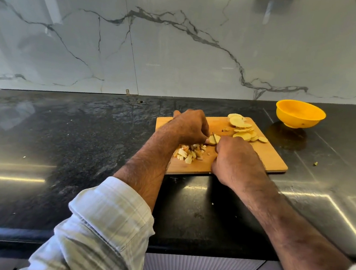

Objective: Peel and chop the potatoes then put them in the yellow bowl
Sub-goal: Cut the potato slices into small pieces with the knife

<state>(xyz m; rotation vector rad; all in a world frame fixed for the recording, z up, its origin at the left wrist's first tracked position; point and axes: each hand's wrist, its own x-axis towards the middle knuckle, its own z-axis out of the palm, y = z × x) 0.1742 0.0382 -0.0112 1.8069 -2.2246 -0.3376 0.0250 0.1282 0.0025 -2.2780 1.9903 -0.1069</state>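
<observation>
Head view: pale potato slice [212, 139] pinched by left hand [189, 126]; thin dark knife blade [214, 138] gripped by right hand [236, 159]; fingertips just beside the edge, so a slip risks being cut.

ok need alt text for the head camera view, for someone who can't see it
A person's left hand holds a potato piece on a wooden cutting board while the right hand cuts it with a knife. Chopped pieces and potato slices lie on the board; a yellow bowl sits beyond.
</observation>
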